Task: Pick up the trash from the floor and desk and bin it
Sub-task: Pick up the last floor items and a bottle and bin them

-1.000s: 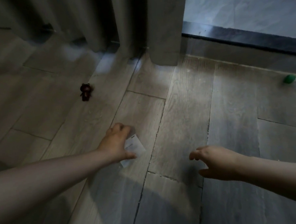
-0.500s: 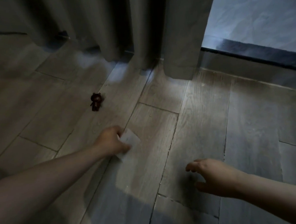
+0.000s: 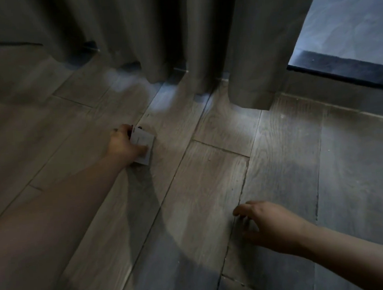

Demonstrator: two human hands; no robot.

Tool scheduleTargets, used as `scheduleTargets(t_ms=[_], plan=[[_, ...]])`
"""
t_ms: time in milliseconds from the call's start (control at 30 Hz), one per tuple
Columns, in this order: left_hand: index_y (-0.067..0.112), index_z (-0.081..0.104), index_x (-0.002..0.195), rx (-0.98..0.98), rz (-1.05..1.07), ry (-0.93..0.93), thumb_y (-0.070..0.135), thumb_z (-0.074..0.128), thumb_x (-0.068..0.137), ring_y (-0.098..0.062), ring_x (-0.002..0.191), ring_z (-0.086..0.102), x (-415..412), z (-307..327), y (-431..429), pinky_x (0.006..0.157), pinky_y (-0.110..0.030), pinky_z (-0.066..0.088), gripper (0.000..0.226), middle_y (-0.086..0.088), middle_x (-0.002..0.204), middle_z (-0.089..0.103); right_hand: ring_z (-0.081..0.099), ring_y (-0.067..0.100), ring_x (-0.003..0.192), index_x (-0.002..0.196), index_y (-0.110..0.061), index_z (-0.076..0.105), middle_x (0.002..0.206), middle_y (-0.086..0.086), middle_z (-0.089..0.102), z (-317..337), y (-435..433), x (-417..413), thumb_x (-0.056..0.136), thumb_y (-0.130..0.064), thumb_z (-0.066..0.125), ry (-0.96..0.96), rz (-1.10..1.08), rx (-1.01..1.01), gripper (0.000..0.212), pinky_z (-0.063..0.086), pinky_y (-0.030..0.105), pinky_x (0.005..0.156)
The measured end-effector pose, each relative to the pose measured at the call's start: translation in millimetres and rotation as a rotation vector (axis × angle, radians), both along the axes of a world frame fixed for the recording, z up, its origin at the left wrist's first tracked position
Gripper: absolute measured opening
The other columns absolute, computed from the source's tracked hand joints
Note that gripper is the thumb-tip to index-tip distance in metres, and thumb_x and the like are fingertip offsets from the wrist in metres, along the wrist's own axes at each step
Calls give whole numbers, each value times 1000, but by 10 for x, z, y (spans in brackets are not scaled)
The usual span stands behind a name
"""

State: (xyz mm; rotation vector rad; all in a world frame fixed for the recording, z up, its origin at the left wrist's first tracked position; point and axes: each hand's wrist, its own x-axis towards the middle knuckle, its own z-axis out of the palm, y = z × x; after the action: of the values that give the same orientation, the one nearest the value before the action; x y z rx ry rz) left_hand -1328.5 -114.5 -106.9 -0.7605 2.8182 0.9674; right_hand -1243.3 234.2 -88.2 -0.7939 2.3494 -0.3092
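- The left hand (image 3: 123, 145) reaches out over the wood-look plank floor (image 3: 211, 188) and grips a small white piece of paper (image 3: 143, 139). Its fingers are curled round the paper's left edge, and the thumb (image 3: 141, 149) presses across the paper's face.
- The paper is tilted and sits low over the floor just in front of the grey curtain (image 3: 167, 33). I cannot tell whether its lower corner touches the boards.
- A small dark thing (image 3: 140, 127) peeks out past the paper's top edge, and too much of it is hidden to name it.
- The right hand (image 3: 271, 224) is well apart from the left, nearer the body, palm down. Its fingers (image 3: 239, 210) are loosely bent and spread, grasping nothing, and whether the tips touch the floor is unclear.
- A dark threshold strip (image 3: 339, 68) runs at the far right, beside the curtain.
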Motion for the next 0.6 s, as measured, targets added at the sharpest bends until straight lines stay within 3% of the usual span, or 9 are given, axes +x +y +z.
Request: scheduleTargets(t_ms=[100,200,267,367,467,600], plan=[[13,35,142,44,-61,-63,19,78,75,-35,121,49,-24,-51,-28,97,-41,46,79,-19,135,47,57,9,111,134,-27,51,127,-7,56,-29,28,-24,90,-33,60,1,-6,-3,45,49,26,93],[12,26,148,38,-120,-48,16,74,79,-32,130,43,-1,-49,71,102,-37,40,84,-17,144,41,58,9,109,134,-26,50,125,-6,58,-9,87,-40,91,-30,59,-13,-21,-7,44,49,27,92],[8,41,138,35,-147,-46,16,74,79,-31,121,51,44,-19,206,88,-33,43,69,-17,134,52,57,11,111,135,-25,50,125,-5,58,20,140,-56,92,-29,58,0,-28,2,44,48,27,93],[3,60,107,46,-178,-76,18,75,79,-24,92,58,137,67,512,71,-26,37,36,-13,101,62,57,14,112,135,-25,49,127,-3,58,42,255,-103,91,-33,58,27,-41,23,45,48,28,93],[6,61,93,98,-239,-41,14,78,74,-23,84,57,248,145,944,69,-26,36,27,-10,90,62,57,22,115,136,-22,48,130,3,58,71,465,-179,89,-34,61,59,-86,69,50,47,33,93],[14,63,90,200,-384,-56,13,80,71,-18,77,59,418,268,1616,61,-24,42,26,-4,85,65,55,25,117,137,-18,47,129,7,58,168,919,-257,88,-30,64,129,-187,99,53,45,31,93]])
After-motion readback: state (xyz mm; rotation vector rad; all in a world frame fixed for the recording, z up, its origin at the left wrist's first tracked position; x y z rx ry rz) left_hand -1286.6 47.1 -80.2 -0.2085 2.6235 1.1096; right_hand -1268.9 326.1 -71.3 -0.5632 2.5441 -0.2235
